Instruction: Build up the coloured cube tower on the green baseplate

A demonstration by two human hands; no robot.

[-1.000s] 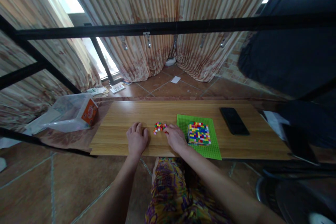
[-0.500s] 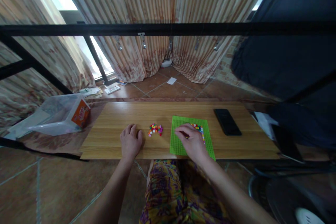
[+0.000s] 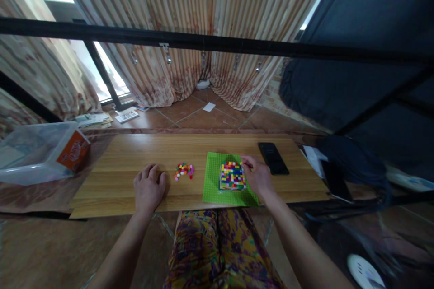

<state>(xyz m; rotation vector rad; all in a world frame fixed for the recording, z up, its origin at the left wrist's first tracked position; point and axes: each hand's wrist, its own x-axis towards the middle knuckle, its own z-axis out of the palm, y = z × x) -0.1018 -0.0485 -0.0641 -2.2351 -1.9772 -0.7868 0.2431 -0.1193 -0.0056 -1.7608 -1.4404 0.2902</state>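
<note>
My left hand (image 3: 149, 187) rests on the wooden tabletop with its fingers laid down and slightly bent, holding nothing. Just right of it lies a loose pile of small colourful building bricks (image 3: 184, 170). A block built of many-coloured bricks (image 3: 232, 176) stands on a green baseplate (image 3: 212, 185). At the block's far right corner, the thumb and index finger of my right hand (image 3: 259, 176) are pinched together. A tiny yellow brick (image 3: 241, 163) shows at those fingertips, touching or very near the block; its far edge is partly hidden by the fingers.
A black phone (image 3: 274, 159) lies on the tabletop (image 3: 145, 144) right of the baseplate. Left of the table stands a clear plastic box (image 3: 37, 153) with an orange label. A black metal bar (image 3: 190, 41) crosses in front of the curtains, and a dark bag sits at the right.
My right hand has moved from over the block to its far right corner, uncovering the block's top. The view has turned to the right. My left hand stays resting on the table.
</note>
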